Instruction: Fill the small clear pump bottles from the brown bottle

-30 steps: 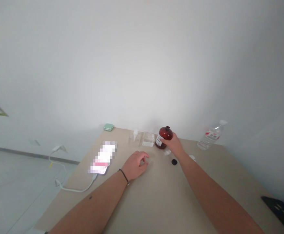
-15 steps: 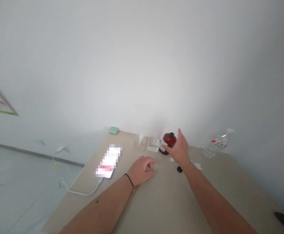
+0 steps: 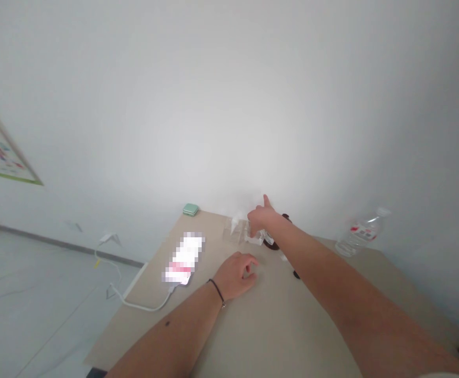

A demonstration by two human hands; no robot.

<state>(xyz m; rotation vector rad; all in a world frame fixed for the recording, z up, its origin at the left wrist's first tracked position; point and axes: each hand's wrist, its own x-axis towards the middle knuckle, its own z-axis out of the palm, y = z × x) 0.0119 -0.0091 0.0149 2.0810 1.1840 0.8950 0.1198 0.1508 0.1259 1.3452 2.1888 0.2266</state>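
Right hand [image 3: 260,218] out by the far edge of the desk [image 3: 284,325], right over the clear square container [image 3: 255,240], one finger poking up, the others bent down at it; whether they grip it, I cannot tell! The container sits along that far edge, left of its middle. Just to its right, the brown bottle [image 3: 270,244], mostly masked by the right arm [image 3: 331,273]. Just to its left, a second clear container [image 3: 229,239], a white tip [image 3: 235,223] showing there. Nearer the front edge, a small black piece [image 3: 296,274] peeps out beside that arm. And the left hand [image 3: 237,275]? Mid-desk, fingers loosely curled, nothing visible in it! Towards the left edge, a lit phone [image 3: 184,257], its white cable [image 3: 146,308] trailing over that edge. Green case [image 3: 190,209] at the far left corner, clear plastic bottle [image 3: 361,233] near the far right one
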